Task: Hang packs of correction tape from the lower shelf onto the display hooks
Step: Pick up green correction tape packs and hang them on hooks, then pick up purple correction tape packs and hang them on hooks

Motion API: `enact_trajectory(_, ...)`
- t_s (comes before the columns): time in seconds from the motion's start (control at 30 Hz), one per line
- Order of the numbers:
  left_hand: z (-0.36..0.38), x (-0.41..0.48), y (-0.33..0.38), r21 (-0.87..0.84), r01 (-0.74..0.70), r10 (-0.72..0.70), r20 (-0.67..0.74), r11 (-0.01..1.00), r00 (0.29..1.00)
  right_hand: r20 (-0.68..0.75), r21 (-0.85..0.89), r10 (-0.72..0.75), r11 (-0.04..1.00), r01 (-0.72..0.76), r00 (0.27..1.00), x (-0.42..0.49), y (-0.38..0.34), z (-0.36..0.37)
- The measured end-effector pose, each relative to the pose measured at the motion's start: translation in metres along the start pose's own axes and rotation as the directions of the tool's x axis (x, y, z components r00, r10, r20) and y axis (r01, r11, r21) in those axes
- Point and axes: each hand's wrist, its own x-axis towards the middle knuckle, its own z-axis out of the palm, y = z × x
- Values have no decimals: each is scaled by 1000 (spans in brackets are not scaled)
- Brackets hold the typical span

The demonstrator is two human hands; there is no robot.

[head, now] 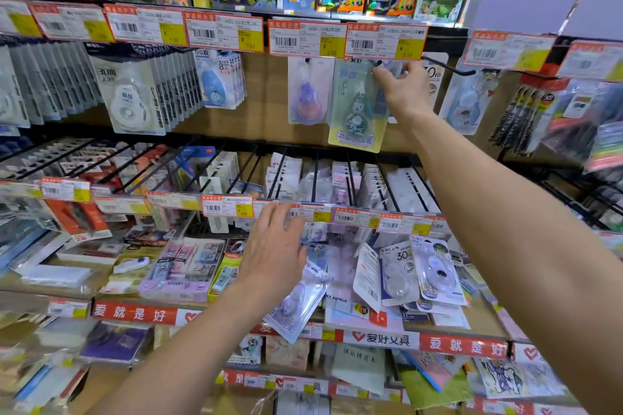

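Observation:
My right hand [406, 86] is raised to the top display row and pinches the top of a green correction tape pack [358, 108] at a black hook [376, 62] under the price tags. The pack hangs down, tilted slightly. My left hand [274, 253] reaches over the lower shelf with fingers fairly straight, and a purple correction tape pack [296, 303] lies slanted under its palm. I cannot tell whether the hand grips that pack. More loose packs [418, 271], marked 30m, lie heaped on the lower shelf to the right.
A purple pack [308, 91] hangs on the hook left of the green one. Another bare black hook [448, 66] juts out to the right. Rows of white and blue tape packs [141, 91] fill the left hooks. Price tag strips [303, 39] run above each row.

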Motion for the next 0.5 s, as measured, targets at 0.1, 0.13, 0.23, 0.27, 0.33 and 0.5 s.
enact_trajectory(0.1,2,0,-4,31,-21,22,-3,999,1000,-19,-48,21,999,-22,1000,13,3,4)
enact_trajectory(0.13,2,-1,-5,36,-27,27,-1,999,1000,-25,-61,30,998,-31,999,15,3,5)
enact_trajectory(0.23,2,-2,-10,41,-35,35,-1,999,999,-32,-100,37,994,-40,999,21,7,7)
enact_trajectory(0.27,3,-3,-11,41,-36,36,2,998,999,-31,-120,36,992,-40,999,20,8,6)
enact_trajectory(0.33,4,-5,-15,39,-44,44,8,998,999,-29,-154,27,988,-31,999,14,11,5)
enact_trajectory(0.5,7,-20,-19,88,-80,78,27,993,997,36,-335,-8,942,20,999,-22,29,-10)
